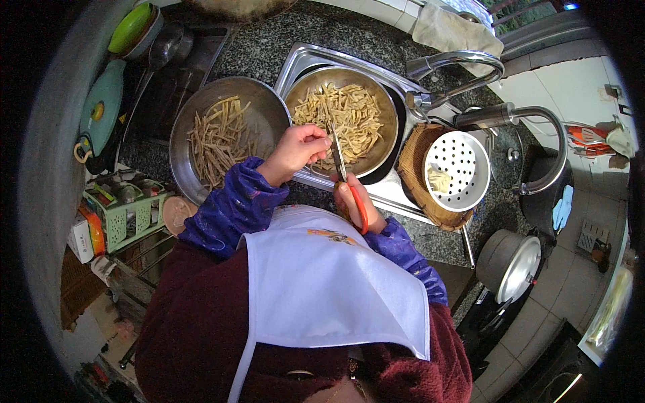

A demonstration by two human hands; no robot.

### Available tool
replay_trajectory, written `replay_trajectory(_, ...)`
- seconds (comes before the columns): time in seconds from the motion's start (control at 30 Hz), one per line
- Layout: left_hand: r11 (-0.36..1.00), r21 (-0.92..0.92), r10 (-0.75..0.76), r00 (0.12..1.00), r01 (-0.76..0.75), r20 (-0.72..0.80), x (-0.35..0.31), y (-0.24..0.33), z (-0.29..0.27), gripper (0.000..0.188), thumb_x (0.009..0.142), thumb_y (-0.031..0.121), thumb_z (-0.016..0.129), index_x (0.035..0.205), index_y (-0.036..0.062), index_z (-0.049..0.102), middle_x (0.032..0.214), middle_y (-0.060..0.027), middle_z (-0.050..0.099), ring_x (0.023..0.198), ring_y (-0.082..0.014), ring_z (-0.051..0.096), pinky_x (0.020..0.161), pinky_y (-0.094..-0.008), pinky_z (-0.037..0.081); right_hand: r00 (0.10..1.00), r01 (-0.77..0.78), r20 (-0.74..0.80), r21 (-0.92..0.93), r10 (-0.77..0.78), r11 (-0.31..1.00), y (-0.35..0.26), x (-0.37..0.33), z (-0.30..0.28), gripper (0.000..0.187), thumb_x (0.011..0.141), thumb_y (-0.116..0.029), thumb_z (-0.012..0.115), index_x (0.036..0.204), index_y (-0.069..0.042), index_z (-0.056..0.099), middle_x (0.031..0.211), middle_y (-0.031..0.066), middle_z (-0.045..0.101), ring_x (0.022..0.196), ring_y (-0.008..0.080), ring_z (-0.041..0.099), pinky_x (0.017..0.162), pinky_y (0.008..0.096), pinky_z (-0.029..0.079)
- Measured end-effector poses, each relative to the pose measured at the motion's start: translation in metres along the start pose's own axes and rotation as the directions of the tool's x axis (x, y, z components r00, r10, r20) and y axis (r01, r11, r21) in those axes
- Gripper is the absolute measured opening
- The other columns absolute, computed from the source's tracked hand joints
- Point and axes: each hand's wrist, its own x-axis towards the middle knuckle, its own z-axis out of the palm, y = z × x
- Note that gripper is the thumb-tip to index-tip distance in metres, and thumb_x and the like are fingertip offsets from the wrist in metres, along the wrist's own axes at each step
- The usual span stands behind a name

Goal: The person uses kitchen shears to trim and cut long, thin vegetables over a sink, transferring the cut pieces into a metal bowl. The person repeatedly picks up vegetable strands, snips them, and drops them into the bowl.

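Observation:
My right hand (351, 200) is closed around the red handles of a pair of scissors (363, 209). The scissor blades point away from me over the near part of a steel bowl (388, 144), which is heaped with short, pale brown cut strips (353, 114). Beside the blades my left hand (299, 151) is pinched, thumb against fingers; what lies between the fingertips is too small to make out. To its left, a wide steel basin (180, 144) holds longer dried-looking strips (208, 148), piled mostly toward its left side.
The steel bowl rests over a sink (306, 55) in a speckled counter (262, 50). On the right, a white perforated colander (470, 161) with a few pale pieces sits on a wicker basket (411, 158). Two curved taps (494, 62) rise behind. A lidded pot (517, 269) stands far right.

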Motion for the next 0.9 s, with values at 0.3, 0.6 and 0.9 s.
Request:
replay_trajectory(0.3, 0.997, -0.074, -0.019, 0.992, 0.028, 0.122, 0.002, -0.008, -0.005, 0.020, 0.088, 0.014, 0.052, 0.105, 0.0035, 0.055, 0.074, -0.0004, 0.056, 0.059, -0.0042, 0.048, 0.052, -0.0168, 0.038, 0.994, 0.022, -0.109, 0.071, -0.014, 0.997, 0.000, -0.003, 0.002, 0.031, 0.091, -0.029, 0.048, 0.106, -0.002, 0.046, 0.062, -0.0034, 0.042, 0.051, 0.0060, 0.036, 0.046, 0.0202, 0.030)
replay_trajectory(0.6, 0.715, 0.597, 0.527, 0.841, -0.364, -0.119, 0.012, -0.011, -0.028, 0.019, 0.080, 0.011, 0.057, 0.097, 0.0020, 0.059, 0.086, -0.0144, 0.059, 0.077, -0.0280, 0.058, 0.067, -0.0339, 0.046, 0.982, 0.027, -0.187, -0.029, -0.032, 0.999, -0.007, -0.005, -0.001, 0.037, 0.091, -0.037, 0.044, 0.104, -0.003, 0.046, 0.057, -0.0030, 0.040, 0.046, 0.0066, 0.035, 0.041, 0.0200, 0.028)
replay_trajectory(0.9, 0.144, 0.881, 0.476, 0.749, 0.451, -0.461, 0.020, -0.047, -0.167, 0.012, 0.079, 0.010, 0.049, 0.082, 0.0056, 0.060, 0.083, -0.0154, 0.058, 0.082, -0.0358, 0.056, 0.071, -0.0428, 0.045, 0.993, 0.038, -0.113, 0.061, -0.031, 0.997, 0.004, -0.001, -0.004, 0.042, 0.091, -0.040, 0.041, 0.115, -0.006, 0.040, 0.068, -0.0006, 0.044, 0.056, 0.0065, 0.039, 0.048, 0.0198, 0.032)
